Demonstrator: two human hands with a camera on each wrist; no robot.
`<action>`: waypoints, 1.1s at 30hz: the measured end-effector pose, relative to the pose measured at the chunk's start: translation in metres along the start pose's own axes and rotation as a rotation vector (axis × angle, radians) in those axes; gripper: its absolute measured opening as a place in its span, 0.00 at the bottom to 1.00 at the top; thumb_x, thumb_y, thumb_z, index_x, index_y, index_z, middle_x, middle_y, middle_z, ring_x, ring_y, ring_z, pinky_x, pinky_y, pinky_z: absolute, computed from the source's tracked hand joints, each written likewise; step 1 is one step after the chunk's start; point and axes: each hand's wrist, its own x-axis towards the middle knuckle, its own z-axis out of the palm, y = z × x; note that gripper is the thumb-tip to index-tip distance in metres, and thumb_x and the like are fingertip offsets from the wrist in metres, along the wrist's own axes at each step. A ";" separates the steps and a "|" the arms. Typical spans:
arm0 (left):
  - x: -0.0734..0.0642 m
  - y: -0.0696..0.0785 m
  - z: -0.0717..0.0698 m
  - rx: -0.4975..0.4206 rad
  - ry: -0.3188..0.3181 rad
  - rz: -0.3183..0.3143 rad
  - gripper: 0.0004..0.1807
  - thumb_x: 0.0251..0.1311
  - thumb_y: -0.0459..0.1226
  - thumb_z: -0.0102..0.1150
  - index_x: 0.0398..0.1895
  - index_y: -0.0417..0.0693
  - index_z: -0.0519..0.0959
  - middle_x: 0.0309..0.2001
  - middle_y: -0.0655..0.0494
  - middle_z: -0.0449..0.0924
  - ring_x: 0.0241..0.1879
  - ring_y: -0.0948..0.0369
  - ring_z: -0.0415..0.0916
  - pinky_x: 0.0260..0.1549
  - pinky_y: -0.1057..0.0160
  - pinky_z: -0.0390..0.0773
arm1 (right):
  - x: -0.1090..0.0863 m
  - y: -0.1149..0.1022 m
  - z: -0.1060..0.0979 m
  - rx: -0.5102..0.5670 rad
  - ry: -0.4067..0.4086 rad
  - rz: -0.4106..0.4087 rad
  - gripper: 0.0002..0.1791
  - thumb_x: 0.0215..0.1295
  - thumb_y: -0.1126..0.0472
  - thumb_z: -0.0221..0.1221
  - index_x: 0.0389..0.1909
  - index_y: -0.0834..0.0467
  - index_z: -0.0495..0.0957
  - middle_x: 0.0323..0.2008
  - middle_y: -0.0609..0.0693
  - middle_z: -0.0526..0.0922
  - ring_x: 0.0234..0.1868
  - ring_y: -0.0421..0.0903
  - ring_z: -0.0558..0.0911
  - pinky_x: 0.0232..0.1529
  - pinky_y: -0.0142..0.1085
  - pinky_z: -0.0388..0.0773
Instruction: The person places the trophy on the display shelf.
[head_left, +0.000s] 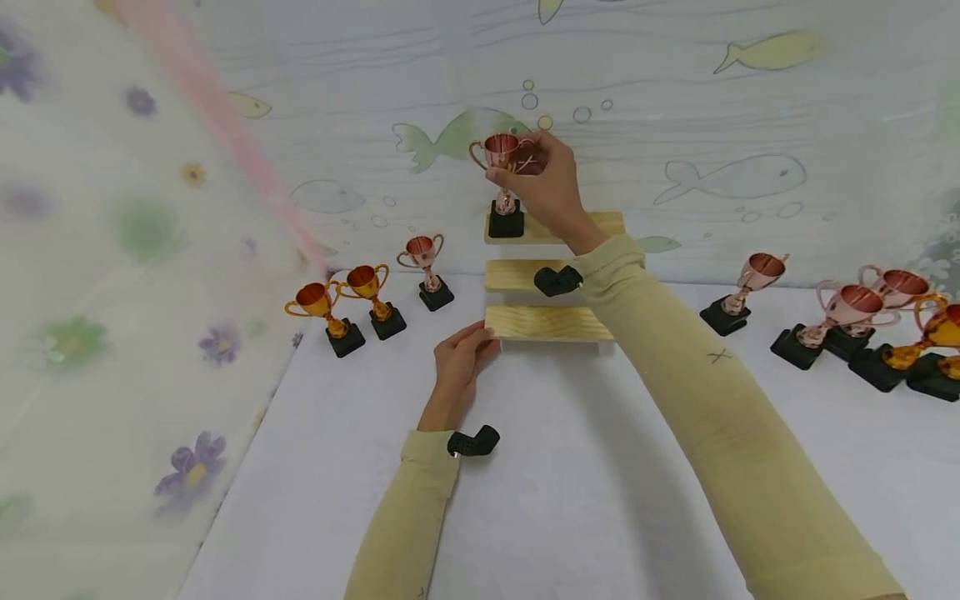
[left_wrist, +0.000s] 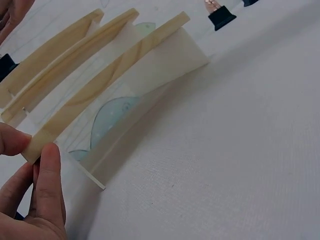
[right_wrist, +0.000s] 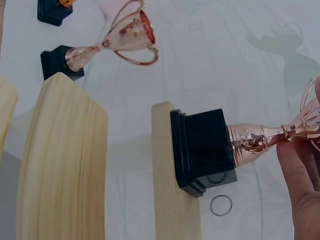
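Observation:
My right hand [head_left: 551, 187] grips a rose-gold trophy cup [head_left: 506, 179] by its bowl and handle. The cup stands upright, its black base [right_wrist: 205, 150] at the left end of the top board of a three-tier wooden display shelf [head_left: 551, 323]. In the right wrist view the base sits against that board, with fingers [right_wrist: 295, 170] near the narrow stem. Down at the lowest board, my left hand [head_left: 456, 362] pinches its left corner. Thumb and fingertips [left_wrist: 50, 160] lie on both sides of the board's end in the left wrist view.
Left of the shelf stand two gold trophies [head_left: 364, 285] and a rose-gold one [head_left: 422, 252]. Several more rose-gold [head_left: 759, 272] and gold trophies [head_left: 937, 327] are grouped on the right. A wall with fish drawings rises right behind the shelf; a flowered wall [head_left: 150, 333] borders the white table's left side.

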 end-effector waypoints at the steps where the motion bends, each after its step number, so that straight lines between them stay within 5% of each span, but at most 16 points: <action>1: 0.000 0.000 0.000 0.000 0.000 -0.002 0.19 0.60 0.23 0.62 0.56 0.29 0.81 0.52 0.39 0.82 0.42 0.60 0.84 0.42 0.68 0.87 | -0.001 -0.002 0.000 -0.007 0.003 0.000 0.20 0.59 0.67 0.72 0.51 0.66 0.78 0.38 0.48 0.81 0.39 0.41 0.81 0.47 0.30 0.82; 9: 0.000 0.002 0.000 0.011 -0.006 -0.006 0.19 0.60 0.23 0.62 0.56 0.28 0.80 0.50 0.40 0.83 0.40 0.61 0.84 0.41 0.68 0.87 | -0.011 -0.019 0.004 -0.025 0.019 0.023 0.21 0.63 0.69 0.68 0.55 0.71 0.75 0.43 0.56 0.82 0.44 0.45 0.82 0.54 0.33 0.81; 15: 0.002 0.001 0.001 0.007 -0.009 -0.009 0.19 0.60 0.23 0.61 0.56 0.28 0.80 0.49 0.42 0.83 0.39 0.61 0.84 0.40 0.69 0.87 | -0.007 -0.003 0.002 0.001 0.023 0.011 0.21 0.62 0.67 0.70 0.54 0.68 0.76 0.42 0.51 0.81 0.44 0.44 0.81 0.56 0.34 0.80; 21: 0.006 0.003 0.000 0.002 -0.022 -0.011 0.20 0.61 0.23 0.61 0.57 0.28 0.80 0.51 0.41 0.82 0.41 0.60 0.84 0.41 0.68 0.87 | -0.011 0.004 -0.007 0.010 0.013 0.032 0.26 0.61 0.67 0.71 0.60 0.65 0.76 0.51 0.59 0.83 0.52 0.51 0.83 0.58 0.36 0.81; 33: 0.015 0.014 -0.010 0.000 -0.001 -0.015 0.20 0.60 0.23 0.61 0.58 0.29 0.79 0.51 0.42 0.81 0.41 0.60 0.83 0.42 0.67 0.87 | -0.045 -0.028 -0.082 -0.310 -0.175 0.164 0.36 0.66 0.61 0.67 0.73 0.62 0.66 0.65 0.61 0.76 0.63 0.57 0.77 0.65 0.45 0.77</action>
